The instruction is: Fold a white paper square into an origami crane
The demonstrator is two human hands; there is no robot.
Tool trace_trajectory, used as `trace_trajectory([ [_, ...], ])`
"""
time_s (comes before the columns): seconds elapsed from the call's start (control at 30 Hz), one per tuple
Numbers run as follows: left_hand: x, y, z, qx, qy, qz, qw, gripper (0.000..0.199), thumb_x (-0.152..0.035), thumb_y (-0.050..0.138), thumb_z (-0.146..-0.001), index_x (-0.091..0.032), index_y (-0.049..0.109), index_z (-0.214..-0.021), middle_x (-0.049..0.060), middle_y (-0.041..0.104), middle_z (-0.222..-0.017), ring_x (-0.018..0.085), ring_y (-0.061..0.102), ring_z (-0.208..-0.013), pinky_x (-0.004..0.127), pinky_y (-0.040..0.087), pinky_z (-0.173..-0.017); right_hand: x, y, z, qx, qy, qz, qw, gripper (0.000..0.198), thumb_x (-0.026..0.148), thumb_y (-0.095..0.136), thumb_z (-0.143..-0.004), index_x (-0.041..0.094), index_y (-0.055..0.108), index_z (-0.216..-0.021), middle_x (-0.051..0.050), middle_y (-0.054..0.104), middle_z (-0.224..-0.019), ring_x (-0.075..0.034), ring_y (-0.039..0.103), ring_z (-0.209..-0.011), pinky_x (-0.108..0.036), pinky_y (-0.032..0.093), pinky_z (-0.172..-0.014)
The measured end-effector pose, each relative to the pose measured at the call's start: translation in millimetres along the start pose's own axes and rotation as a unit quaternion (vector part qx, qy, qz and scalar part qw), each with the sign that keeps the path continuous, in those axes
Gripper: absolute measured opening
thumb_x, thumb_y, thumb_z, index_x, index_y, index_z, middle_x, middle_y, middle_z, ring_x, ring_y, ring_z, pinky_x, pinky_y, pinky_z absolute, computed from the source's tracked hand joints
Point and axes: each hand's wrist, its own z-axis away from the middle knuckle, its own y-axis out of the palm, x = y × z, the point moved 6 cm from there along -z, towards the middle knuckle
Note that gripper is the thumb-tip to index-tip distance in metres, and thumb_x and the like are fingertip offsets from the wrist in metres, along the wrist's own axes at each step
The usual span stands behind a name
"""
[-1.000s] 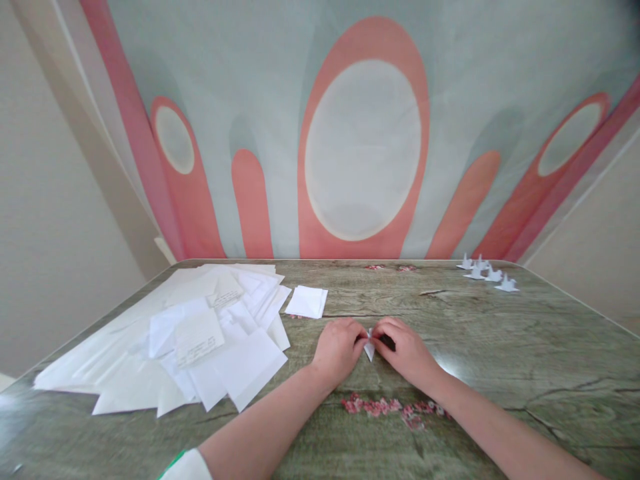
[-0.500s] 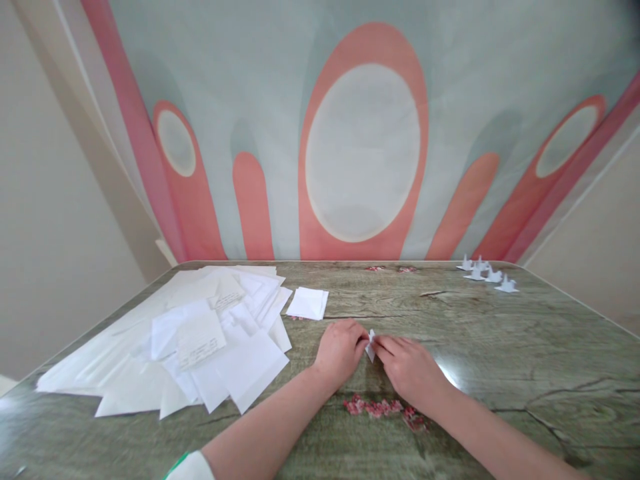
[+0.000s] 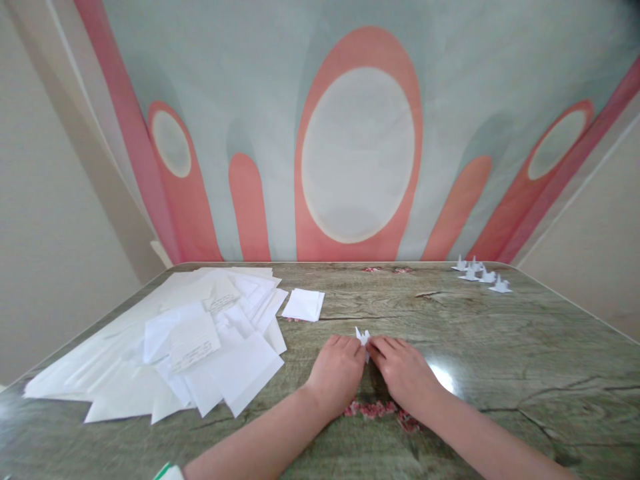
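Observation:
A small folded white paper crane [image 3: 363, 335] is pinched between my two hands, low over the middle of the table. Two pointed tips rise above my fingers, and its lower part is mostly hidden. My left hand [image 3: 338, 375] is closed on its left side, fingers curled and knuckles up. From the right, my right hand [image 3: 403, 367] grips it with thumb and forefinger. Beyond my left hand lies a short stack of white paper squares [image 3: 303, 305].
A wide heap of loose white paper [image 3: 250, 370] covers the table's left side. Several finished paper cranes [image 3: 471, 274] stand at the far right corner. The wood-patterned table [image 3: 540, 347] meets a painted wall [image 3: 280, 133] at the back.
My left hand has drawn back toward me and turned knuckles up. The folded paper now shows two points above my fingers, where a single narrow piece showed before.

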Motion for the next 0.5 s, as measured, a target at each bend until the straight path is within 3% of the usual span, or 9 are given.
trace_trajectory([
  [0.23,-3,5,1,0.028,-0.021,-0.018,0.999,0.021,-0.011,0.043,-0.083,-0.014,0.056,-0.099,0.010,0.056,-0.094,0.022,0.051,-0.089,0.035,0.040,-0.081,2,2,0,-0.001,0.004,0.006,1.000,0.024,0.004,0.045,-0.081,0.015,0.064,-0.092,-0.010,0.061,-0.097,-0.022,0.056,-0.090,-0.034,0.041,-0.078],
  [0.5,0,-9,1,0.024,-0.038,-0.026,0.999,0.023,-0.016,0.049,-0.079,-0.016,0.058,-0.101,0.010,0.054,-0.100,0.026,0.046,-0.100,0.039,0.040,-0.084,0,-1,-3,0.030,0.019,0.015,0.999,0.027,0.003,0.045,-0.081,0.016,0.064,-0.096,-0.009,0.061,-0.093,-0.021,0.057,-0.085,-0.031,0.042,-0.073],
])
